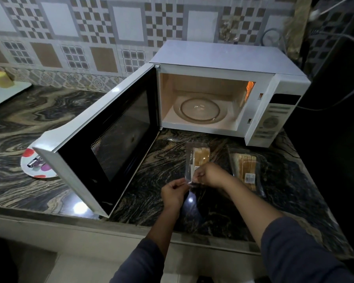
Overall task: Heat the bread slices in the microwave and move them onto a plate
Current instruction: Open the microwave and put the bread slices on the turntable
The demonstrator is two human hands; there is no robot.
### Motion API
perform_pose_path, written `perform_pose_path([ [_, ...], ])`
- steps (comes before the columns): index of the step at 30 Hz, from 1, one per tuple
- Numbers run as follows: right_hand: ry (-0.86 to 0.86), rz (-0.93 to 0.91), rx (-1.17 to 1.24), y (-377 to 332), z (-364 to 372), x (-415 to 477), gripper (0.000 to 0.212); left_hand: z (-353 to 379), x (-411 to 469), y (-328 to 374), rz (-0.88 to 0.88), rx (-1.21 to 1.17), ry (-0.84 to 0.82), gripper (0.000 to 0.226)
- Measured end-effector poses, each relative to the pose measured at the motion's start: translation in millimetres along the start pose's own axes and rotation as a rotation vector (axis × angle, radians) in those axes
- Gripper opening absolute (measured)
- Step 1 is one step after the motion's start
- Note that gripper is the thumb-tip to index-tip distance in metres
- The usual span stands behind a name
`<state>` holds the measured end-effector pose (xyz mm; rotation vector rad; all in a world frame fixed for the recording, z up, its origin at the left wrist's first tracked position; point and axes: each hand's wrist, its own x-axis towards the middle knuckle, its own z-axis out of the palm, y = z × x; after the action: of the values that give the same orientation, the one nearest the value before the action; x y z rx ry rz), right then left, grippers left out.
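Holding bread slices (201, 157): a pinched clear packet (190, 167).

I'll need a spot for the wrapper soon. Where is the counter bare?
The widest bare counter lies left of the open door, between the white tray and the dotted plate. Crowded before the microwave: held bread packet, second packet, left hand and right hand.

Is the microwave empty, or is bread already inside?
Empty. The microwave door is wide open, the glass turntable is bare, and both bread packets are outside, in front of it.
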<state>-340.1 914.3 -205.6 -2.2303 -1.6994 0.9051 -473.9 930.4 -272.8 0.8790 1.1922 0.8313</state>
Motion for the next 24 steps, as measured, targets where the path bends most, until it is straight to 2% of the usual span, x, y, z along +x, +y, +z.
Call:
perform_pose_path([
  [4, 0.010, -0.041, 0.008, -12.5, -32.6, -7.7, 0.021, -3.1, -0.7, 1.5, 0.003, 0.024, -0.013, 0.031],
  [7, 0.080, -0.082, 0.031, -18.6, -61.6, -16.3, 0.014, -4.9, -2.7, 0.5, 0.050, 0.072, -0.013, 0.031],
  [9, 0.257, -0.134, 0.023, -22.2, -73.3, -18.1, 0.012, -5.6, -4.2, -0.1, 0.089, 0.117, -0.023, 0.031],
  [12, 0.625, -0.173, -0.055, -28.8, -79.2, -15.9, 0.013, -5.1, -4.5, -2.0, 0.142, 0.173, -0.027, 0.032],
  [14, 0.756, -0.171, -0.055, -31.1, -76.4, -13.0, 0.016, -4.1, -3.7, -3.3, 0.160, 0.204, -0.010, 0.030],
  [20, 0.916, -0.338, -0.015, -25.5, -53.4, -11.1, 0.006, -1.8, 3.9, 1.6, 0.199, 0.358, -0.012, 0.017],
  [24, 0.859, -0.247, -0.045, -17.1, -41.5, -3.5, 0.011, -0.7, 16.3, 9.8, 0.149, 0.405, -0.033, 0.025],
])
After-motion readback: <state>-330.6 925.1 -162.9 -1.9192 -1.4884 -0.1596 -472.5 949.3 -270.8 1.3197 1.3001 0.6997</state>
